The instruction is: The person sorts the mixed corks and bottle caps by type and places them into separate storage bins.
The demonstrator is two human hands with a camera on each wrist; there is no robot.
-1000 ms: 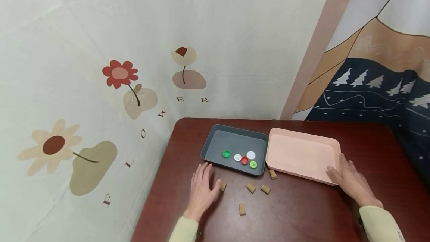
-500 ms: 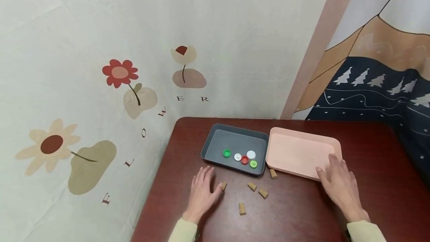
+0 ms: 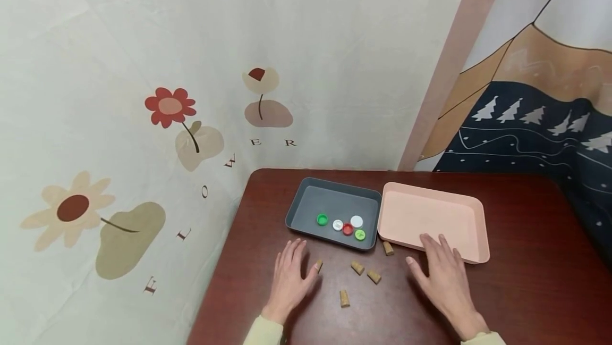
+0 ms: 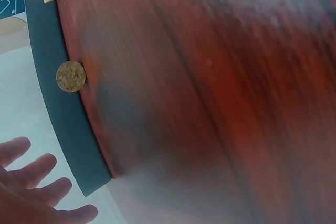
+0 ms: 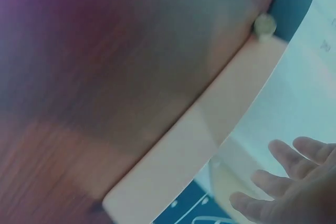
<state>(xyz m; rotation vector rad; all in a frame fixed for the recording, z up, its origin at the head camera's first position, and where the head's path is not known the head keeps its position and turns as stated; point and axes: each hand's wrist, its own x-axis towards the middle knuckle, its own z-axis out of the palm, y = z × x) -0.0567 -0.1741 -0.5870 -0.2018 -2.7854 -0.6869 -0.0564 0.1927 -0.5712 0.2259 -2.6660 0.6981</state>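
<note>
My left hand (image 3: 289,284) is held with relaxed, spread fingers in front of the dark grey tray (image 3: 306,192). Its thumb tip is close to a small tapered cork (image 3: 319,266), partly hidden by it; whether they touch I cannot tell. The left wrist view shows the fingers (image 4: 44,192) apart, holding nothing. At the front of the pink tray (image 3: 425,217) is my right hand (image 3: 444,284), fingers spread, fingertips overlapping its front rim in the head view. More corks (image 3: 345,298) lie on the table between the hands, one (image 3: 388,248) against the pink tray's front left corner.
Inside the grey tray are several bottle caps: a green one (image 3: 322,219), a red one (image 3: 347,229), a light green one (image 3: 360,235) and white ones (image 3: 356,221). Both trays stand side by side on the dark red table (image 3: 535,238). A printed cloth (image 3: 334,68) hangs behind.
My right hand has left the pink tray's right end and moved left to its front side. One middle cork has rolled slightly nearer me. The left hand has barely moved.
</note>
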